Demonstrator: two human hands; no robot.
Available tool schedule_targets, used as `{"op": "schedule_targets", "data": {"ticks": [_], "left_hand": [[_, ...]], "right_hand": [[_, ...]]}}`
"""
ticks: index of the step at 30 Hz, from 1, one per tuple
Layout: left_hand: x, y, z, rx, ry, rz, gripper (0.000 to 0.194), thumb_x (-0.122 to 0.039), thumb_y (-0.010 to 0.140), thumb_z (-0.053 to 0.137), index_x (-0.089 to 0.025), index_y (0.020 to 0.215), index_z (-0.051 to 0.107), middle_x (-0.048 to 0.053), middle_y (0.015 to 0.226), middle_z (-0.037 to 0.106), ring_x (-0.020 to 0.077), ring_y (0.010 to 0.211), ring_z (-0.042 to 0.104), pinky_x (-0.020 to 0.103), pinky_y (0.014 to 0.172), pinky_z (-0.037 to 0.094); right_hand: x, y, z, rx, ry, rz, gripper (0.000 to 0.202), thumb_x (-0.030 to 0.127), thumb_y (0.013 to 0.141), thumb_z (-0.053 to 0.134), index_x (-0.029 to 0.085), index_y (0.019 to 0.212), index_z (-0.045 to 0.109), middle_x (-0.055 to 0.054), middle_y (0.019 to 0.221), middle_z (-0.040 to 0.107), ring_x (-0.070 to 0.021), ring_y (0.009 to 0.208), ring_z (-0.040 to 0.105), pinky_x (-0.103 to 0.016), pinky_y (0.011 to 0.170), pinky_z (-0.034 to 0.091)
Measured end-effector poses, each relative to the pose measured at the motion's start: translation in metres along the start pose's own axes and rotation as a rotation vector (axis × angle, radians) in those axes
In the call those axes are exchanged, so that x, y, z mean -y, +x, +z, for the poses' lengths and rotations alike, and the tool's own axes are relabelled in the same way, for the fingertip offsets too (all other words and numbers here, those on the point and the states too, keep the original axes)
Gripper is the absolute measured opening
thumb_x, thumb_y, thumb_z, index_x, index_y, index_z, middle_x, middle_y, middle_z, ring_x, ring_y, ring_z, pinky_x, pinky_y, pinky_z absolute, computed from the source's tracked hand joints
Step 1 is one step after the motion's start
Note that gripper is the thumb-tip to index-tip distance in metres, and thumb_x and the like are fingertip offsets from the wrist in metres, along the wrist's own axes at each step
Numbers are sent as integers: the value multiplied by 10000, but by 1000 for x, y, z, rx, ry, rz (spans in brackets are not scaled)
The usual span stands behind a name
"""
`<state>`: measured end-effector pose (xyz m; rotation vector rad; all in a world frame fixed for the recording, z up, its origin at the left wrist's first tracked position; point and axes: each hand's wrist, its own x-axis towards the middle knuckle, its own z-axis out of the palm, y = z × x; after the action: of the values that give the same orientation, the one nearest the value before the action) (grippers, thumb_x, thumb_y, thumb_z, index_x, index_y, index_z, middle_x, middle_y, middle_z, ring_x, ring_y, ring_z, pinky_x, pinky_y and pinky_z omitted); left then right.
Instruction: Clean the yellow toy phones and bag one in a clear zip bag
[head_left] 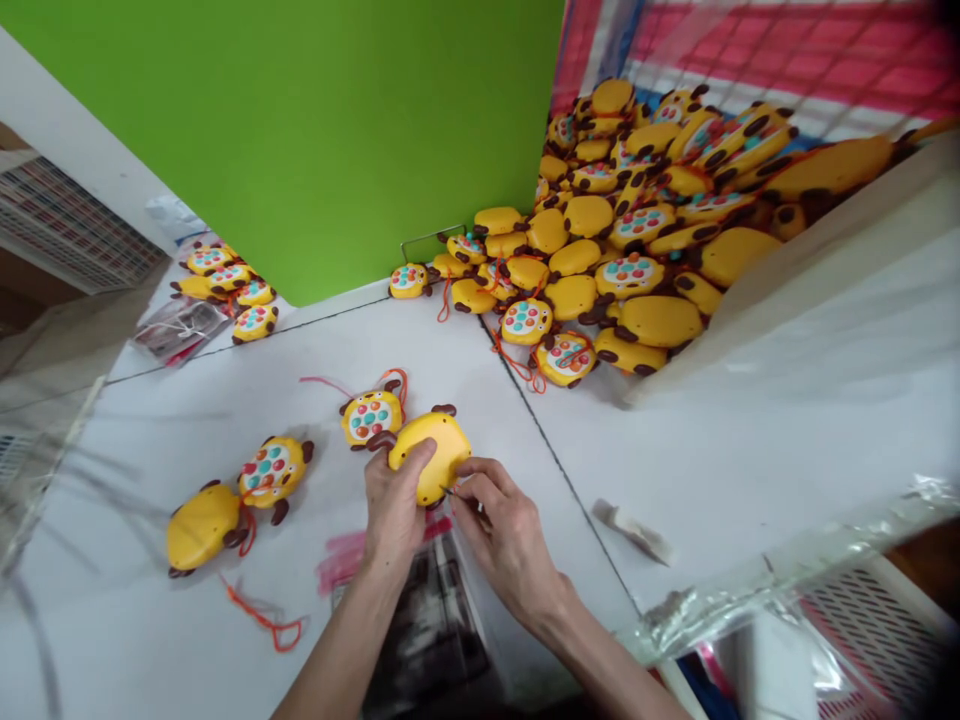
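My left hand (pixel 399 500) grips a yellow animal-shaped plastic toy (pixel 444 440), its smooth back turned up and brown ears sticking out. At the toy's near right edge my right hand (pixel 501 515) is closed, pinching a thin dark pointed tool (pixel 445 490) whose tip touches the shell. Just beyond lies another toy (pixel 371 418), face up with coloured buttons, an orange cord (pixel 402 385) beside it. To the left, a face-up toy (pixel 271 472) and a face-down toy (pixel 202 527) touch each other. Nearer me is a loose orange cord loop (pixel 264 615).
A large pile of the same toys (pixel 577 255) fills the back right, against a green panel (pixel 360 150). Several more toys (pixel 225 275) and a clear plastic bag (pixel 180 330) lie back left. A whitish scrap (pixel 632 530) rests right of my hands; a perforated basket (pixel 874 620) stands below the edge.
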<state>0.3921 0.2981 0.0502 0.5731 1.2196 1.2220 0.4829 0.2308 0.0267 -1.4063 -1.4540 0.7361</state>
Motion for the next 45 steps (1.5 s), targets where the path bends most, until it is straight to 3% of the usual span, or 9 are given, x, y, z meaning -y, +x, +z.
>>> {"op": "schedule_targets", "data": {"ticks": [10,18,24,30,33,36,38,41,45], "left_hand": [[-10,-16,2,-25,1,-26,373,-232,527,768,-136,851,610,30,780,693,167,646,647,254,591,484],[-17,-29,-7,-68,58,-2,370,-276,517,769,-139,814,597,8,714,661,150,580,615,247,538,456],[-21,-38,-24,-142,51,-23,369,-260,500,791,-131,776,585,-9,653,633,127,551,595,217,510,453],[-20,-59,-51,-145,60,-39,318,-263,559,780,-134,777,586,-10,644,631,137,567,610,221,537,472],[-16,-76,-66,-171,68,-43,333,-260,582,770,-138,837,594,3,698,649,151,607,626,225,550,482],[-11,-92,-77,-234,42,-25,351,-237,564,776,-155,825,556,-2,717,650,156,617,635,225,551,489],[-8,-101,-82,-264,31,-13,343,-219,573,772,-167,795,517,-20,701,640,140,603,630,222,565,496],[-6,-109,-89,-266,67,-1,328,-203,605,753,-180,790,483,-45,681,622,110,571,607,210,570,498],[-6,-107,-94,-294,53,-21,359,-217,579,763,-168,790,476,-45,641,608,102,546,587,192,533,481]], "right_hand": [[12,1,-3,27,-55,-5,132,112,855,428,192,776,497,-95,1090,520,-126,640,590,-241,494,436],[22,-9,-2,79,-42,-62,120,113,875,423,207,832,484,-93,1092,538,-183,864,621,-281,648,502],[31,-17,7,148,10,-89,135,91,874,412,211,856,471,-84,1078,539,-185,960,597,-288,731,512],[39,-37,17,195,40,-66,141,74,833,428,205,799,468,-90,1061,551,-192,894,611,-264,611,503],[43,-53,21,253,42,12,123,88,822,462,201,779,490,-116,1197,500,-209,936,602,-274,623,501],[47,-66,22,348,87,102,117,88,812,497,188,750,498,-129,1321,418,-166,819,613,-269,625,491],[50,-71,23,388,144,138,146,71,807,502,182,713,486,-117,1263,464,-128,726,592,-261,634,481],[52,-75,24,389,209,153,180,50,803,501,185,687,472,-93,1134,523,-164,870,577,-266,717,474],[51,-76,29,356,284,175,169,56,807,509,187,702,497,-88,1179,503,-184,992,556,-281,781,468]]}}
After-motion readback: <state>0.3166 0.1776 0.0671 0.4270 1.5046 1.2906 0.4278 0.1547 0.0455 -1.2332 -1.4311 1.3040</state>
